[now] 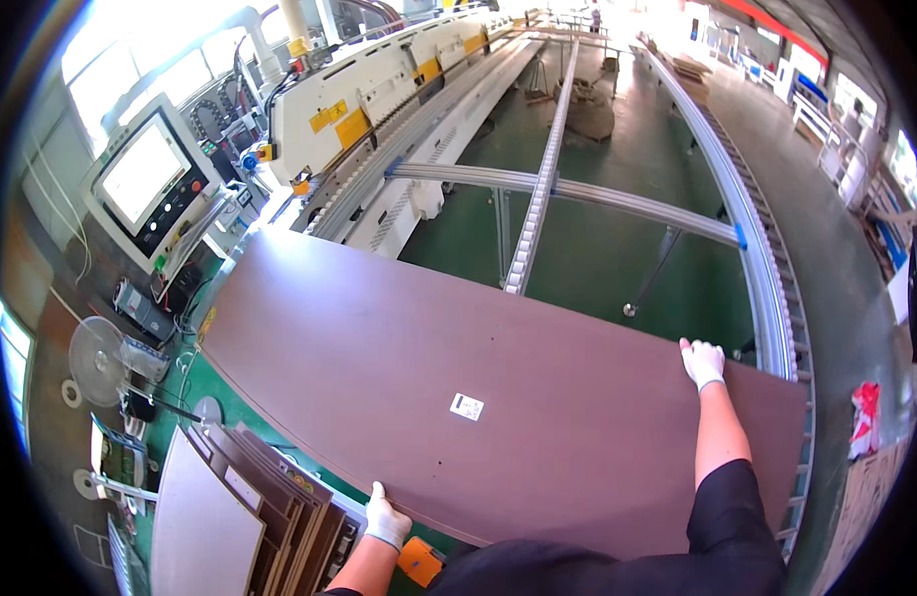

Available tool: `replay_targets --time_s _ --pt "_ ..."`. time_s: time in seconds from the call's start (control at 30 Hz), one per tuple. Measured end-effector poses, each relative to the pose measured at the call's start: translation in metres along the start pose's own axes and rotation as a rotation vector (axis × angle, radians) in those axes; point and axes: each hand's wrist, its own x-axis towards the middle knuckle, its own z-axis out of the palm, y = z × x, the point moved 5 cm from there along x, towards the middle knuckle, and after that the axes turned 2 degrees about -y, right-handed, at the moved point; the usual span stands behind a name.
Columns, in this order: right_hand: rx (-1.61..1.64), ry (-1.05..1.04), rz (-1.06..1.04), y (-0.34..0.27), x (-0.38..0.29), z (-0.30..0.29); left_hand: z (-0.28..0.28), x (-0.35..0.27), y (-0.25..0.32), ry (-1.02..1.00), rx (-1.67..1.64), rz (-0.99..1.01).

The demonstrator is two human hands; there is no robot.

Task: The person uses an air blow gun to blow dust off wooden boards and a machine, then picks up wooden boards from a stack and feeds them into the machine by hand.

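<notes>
A large brown laminated board (369, 328) lies broad side up before me, with a small white label (467, 407) bearing print near its middle. My left hand (388, 520), in a white glove, grips the board's near edge, thumb on top. On the far edge at the right, my gloved right hand (704, 363) holds the board, its fingers over the rim and partly hidden. The board's far left corner reaches the infeed end of a long edge-banding machine (317, 127). Its right part lies over the end of a roller rail (773, 320).
A control panel with a lit screen (147, 179) stands at the left. Several stacked boards (227, 514) are at the lower left, beside an orange object (420, 562). A middle roller rail (537, 201) and an aluminium crossbar (622, 200) stretch beyond the board.
</notes>
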Motion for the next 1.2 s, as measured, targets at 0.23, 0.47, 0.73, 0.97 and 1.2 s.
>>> replay_targets --time_s 0.23,0.47,0.73,0.97,1.2 --pt "0.109 0.334 0.015 -0.05 -0.023 0.0 0.045 0.01 -0.007 -0.111 0.069 -0.058" --pt "0.308 0.444 -0.307 -0.079 -0.039 0.011 0.063 0.01 0.005 -0.064 0.829 -0.054" --pt "0.521 0.401 -0.241 -0.077 -0.008 0.002 0.093 0.022 0.016 -0.026 1.064 -0.017" --pt "0.557 0.632 -0.328 -0.089 0.004 -0.006 0.11 0.036 0.016 -0.032 1.036 0.094" --pt "0.243 0.523 -0.114 -0.122 0.004 0.011 0.15 0.033 0.083 -0.223 1.882 0.482"
